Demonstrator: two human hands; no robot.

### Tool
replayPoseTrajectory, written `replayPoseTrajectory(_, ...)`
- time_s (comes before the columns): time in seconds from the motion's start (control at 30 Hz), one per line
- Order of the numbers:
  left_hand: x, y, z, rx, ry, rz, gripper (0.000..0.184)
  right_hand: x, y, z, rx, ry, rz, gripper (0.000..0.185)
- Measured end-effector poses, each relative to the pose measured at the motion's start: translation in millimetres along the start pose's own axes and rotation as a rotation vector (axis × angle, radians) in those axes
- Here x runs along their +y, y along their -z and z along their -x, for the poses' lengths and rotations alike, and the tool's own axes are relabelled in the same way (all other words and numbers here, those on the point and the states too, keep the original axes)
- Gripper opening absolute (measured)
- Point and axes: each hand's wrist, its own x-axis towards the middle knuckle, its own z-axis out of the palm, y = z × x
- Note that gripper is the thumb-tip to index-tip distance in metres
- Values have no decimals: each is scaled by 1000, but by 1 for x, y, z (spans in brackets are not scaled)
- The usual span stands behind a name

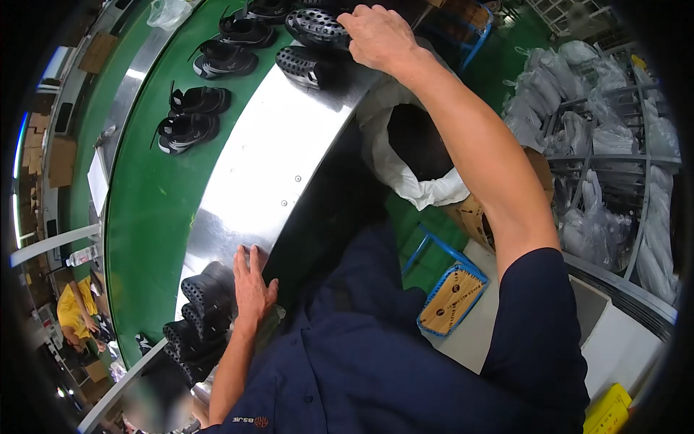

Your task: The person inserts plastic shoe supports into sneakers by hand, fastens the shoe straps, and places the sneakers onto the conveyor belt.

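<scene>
My right hand (pixel 379 37) reaches to the far end of the metal ledge. Its fingers are closed on the end of a black shoe (pixel 316 29) whose studded sole faces up. Just below that lies another black shoe (pixel 302 66), also sole up. My left hand (pixel 251 288) rests on the near part of the metal ledge (pixel 242 170), fingers stretched out and nothing in them. Beside it sits a pile of black shoes (pixel 202 311) with lugged soles, close to the fingers.
Several black lace-up shoes (pixel 186 130) stand on the green belt (pixel 163 192). A bin with a white liner (pixel 434 189) is under my right arm. A blue-framed stool (pixel 454 298) and a rack of plastic-wrapped items (pixel 614 137) stand right. A person in yellow (pixel 74 311) is across the belt.
</scene>
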Motion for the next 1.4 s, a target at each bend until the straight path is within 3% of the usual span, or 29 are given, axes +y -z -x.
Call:
replayPoseTrajectory(0.17, 6, 5, -1, -23, 9, -7, 96, -2, -7, -8, 149, 108, -66, 32)
replayPoseTrajectory(0.4, 8, 8, -1, -58, 27, 2, 97, -13, -27, -27, 20, 79, 36, 30)
replayPoseTrajectory(0.5, 5, 7, -1, -59, 30, -24, 100, -23, -24, -17, 301, 99, -93, 51)
replayPoseTrajectory(0.53, 2, 5, -1, -55, 34, -30, 100, -29, -6, -10, 303, 120, -187, 58)
replayPoseTrajectory(0.63, -2, 6, -3, -43, 73, 47, 95, -54, 39, 35, 407, 163, -494, 43)
replayPoseTrajectory(0.7, -2, 17, -15, 59, 100, 192, 71, -68, 43, 85, 212, 3, -690, 30)
replayPoseTrajectory(0.77, -16, 15, -41, 291, 104, 319, 63, -75, 36, 134, -6, -110, -861, 23)
replayPoseTrajectory(0.93, -3, 106, -153, 644, 48, 363, 68, -87, 29, 204, -385, -286, -972, 22)
replayPoseTrajectory(1.03, -1, 146, -232, 528, 217, 324, 86, -81, 31, 205, -465, -318, -1009, 26)
replayPoseTrajectory(1.13, 5, 170, -296, 287, 483, 325, 88, -55, 31, 201, -489, -390, -1023, 27)
replayPoseTrajectory(1.23, -8, 158, -348, 184, 572, 309, 78, -17, 17, 211, -503, -492, -1027, 26)
replayPoseTrajectory(1.33, -21, 157, -352, 353, 623, 287, 48, 8, 13, 198, -490, -528, -1009, 24)
replayPoseTrajectory(1.4, -9, 165, -328, 412, 494, 226, 39, 15, 31, 171, -468, -517, -975, 22)
